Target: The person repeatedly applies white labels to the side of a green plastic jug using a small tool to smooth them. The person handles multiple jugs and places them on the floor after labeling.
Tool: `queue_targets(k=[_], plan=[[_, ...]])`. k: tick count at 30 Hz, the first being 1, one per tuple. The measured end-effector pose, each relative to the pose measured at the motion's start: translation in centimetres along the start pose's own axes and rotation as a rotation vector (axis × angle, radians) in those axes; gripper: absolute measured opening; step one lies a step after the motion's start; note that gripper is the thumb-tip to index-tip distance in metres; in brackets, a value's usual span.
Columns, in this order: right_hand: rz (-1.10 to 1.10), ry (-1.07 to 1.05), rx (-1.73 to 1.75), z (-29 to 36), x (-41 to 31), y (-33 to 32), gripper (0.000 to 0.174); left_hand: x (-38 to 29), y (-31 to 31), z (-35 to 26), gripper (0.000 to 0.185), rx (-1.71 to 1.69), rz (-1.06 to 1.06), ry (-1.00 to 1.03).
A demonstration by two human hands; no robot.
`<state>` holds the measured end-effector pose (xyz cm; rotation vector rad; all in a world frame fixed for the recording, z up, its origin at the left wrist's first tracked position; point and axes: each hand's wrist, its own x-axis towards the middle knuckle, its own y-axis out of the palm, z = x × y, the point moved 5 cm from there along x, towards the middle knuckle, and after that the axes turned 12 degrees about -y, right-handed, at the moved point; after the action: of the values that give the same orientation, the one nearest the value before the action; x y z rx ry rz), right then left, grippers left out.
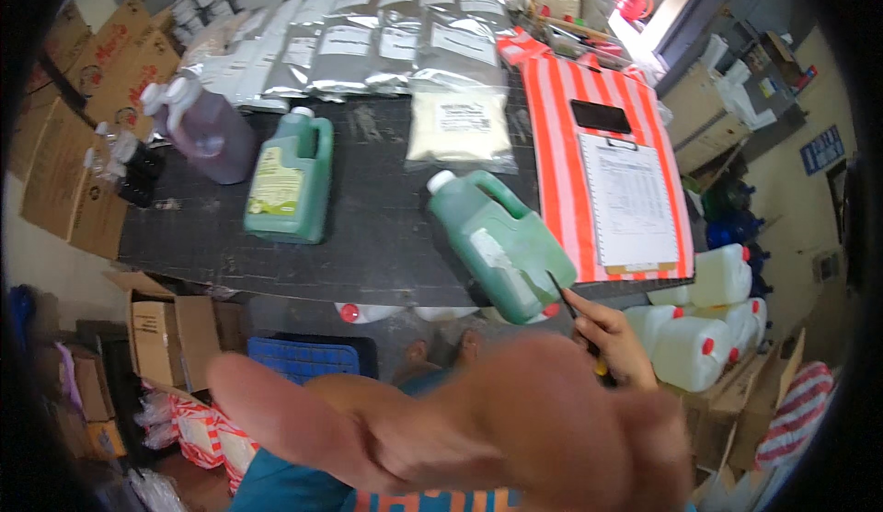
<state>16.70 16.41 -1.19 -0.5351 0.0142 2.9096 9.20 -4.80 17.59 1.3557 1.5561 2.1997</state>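
Note:
A translucent green plastic jug (503, 250) with a white cap is tilted at the front edge of the black table (386, 236). Only a whitish, ragged remnant of a label (500, 257) shows on its side. My right hand (610, 339) grips a knife (571, 305) with a dark blade and some yellow on its handle. The blade's tip overlaps the lower end of the jug; contact cannot be judged. Large and blurred, my left hand (441, 422) is raised close to the camera, covering part of my right wrist. Whether it holds anything is hidden.
Another green jug (290, 181), with a full label, stands left beside purple-liquid jugs (210, 132). Silver pouches (345, 50) and a powder bag (459, 129) lie behind. At right, a striped bag (552, 139) lies under a phone (600, 116) and clipboard (628, 198). White jugs (693, 353) crowd the floor.

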Motion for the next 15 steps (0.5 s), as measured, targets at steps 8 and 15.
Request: queue_targets(k=[8,15], plan=[[-0.017,-0.008,0.352,-1.0,-1.6,-0.4,0.045,0.1,6.1,3.9,0.047,-0.296,-0.530,0.406],[0.096,-0.041,0.559,-1.2,-2.1,-1.0,0.051,-0.8,0.7,2.4,0.028,0.384,0.036,-0.291]])
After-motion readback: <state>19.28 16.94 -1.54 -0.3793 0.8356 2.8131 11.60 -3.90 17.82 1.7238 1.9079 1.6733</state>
